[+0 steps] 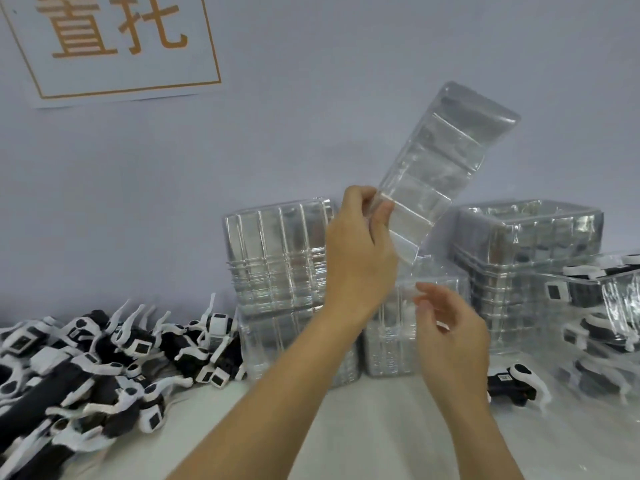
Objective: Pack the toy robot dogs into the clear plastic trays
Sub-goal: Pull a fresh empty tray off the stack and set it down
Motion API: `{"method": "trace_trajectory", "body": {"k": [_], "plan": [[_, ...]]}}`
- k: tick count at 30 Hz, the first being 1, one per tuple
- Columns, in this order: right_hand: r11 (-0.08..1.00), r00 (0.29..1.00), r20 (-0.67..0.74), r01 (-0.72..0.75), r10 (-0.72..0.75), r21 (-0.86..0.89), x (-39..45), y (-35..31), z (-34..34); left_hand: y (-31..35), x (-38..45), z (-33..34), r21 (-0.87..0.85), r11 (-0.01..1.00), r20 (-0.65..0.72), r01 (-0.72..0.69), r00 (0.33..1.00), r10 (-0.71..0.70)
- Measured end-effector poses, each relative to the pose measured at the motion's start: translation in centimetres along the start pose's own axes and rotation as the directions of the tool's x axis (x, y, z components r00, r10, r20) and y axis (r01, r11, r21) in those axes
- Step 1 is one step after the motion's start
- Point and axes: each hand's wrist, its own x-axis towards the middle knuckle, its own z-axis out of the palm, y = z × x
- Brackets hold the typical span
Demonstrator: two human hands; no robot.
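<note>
The left hand [360, 251] pinches the lower end of 1 clear plastic tray [446, 168], raised and tilted up to the right in front of the wall [311, 98]. The right hand [450, 337] hovers below it with fingers loosely spread, gripping nothing. Stacks of empty trays [277, 251] stand on the desk [363, 427] behind the hands, their edges hard to separate. A heap of toy robot dogs [104, 358] lies left, cut off by the frame. 1 lone dog [516, 384] lies right, beside filled trays [602, 313] blurred at the edge.
</note>
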Motion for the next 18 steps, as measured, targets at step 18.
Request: {"method": "trace_trajectory", "body": {"k": [18], "plan": [[0.930, 0.926, 0.343, 0.021, -0.157, 0.367, -4.0, -8.4, 4.5, -2.9, -9.4, -11.4, -0.330, 0.893, -0.206, 0.306, 0.900, -0.384]]}}
